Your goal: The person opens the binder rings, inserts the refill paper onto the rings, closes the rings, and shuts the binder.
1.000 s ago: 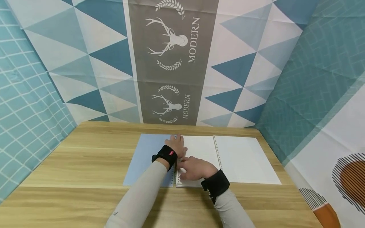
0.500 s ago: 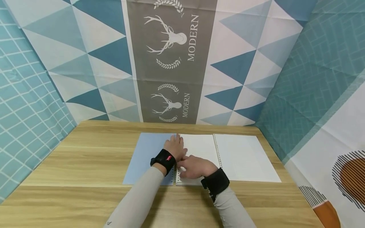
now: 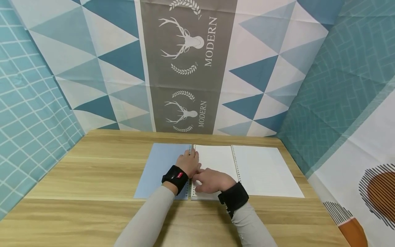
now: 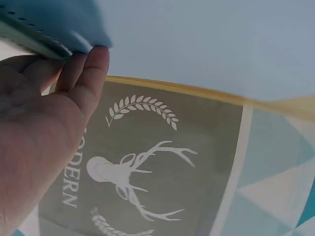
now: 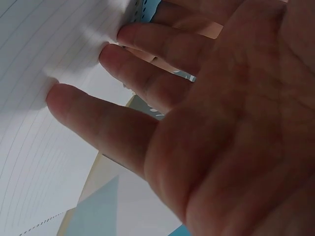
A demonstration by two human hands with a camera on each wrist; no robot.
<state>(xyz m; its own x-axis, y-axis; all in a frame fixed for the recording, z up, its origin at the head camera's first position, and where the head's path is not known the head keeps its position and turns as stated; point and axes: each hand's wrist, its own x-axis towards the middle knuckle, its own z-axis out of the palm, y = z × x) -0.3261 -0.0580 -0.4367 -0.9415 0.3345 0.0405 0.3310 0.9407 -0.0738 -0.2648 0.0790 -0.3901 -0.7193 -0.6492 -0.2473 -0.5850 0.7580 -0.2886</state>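
Observation:
A loose-leaf notebook lies open on the table, with a light blue cover (image 3: 157,168) at the left. In the middle is a stack of white lined pages (image 3: 217,157) with punched holes along its edge. My left hand (image 3: 188,163) rests along the hole-lined seam between cover and stack. Its straight fingers touch the cover's edge in the left wrist view. Beside it my right hand (image 3: 213,181) presses its fingertips on the lined paper (image 5: 29,64), fingers fairly straight in the right wrist view. The two hands meet near the seam, hiding part of it.
Another white sheet (image 3: 268,171) with holes on its left edge lies right of the stack. The wooden table (image 3: 102,171) is bounded by a patterned cloth (image 3: 185,82) at the back and cloths at both sides.
My left hand has slid a little toward me along the seam. My right hand stays in about the same place on the pages.

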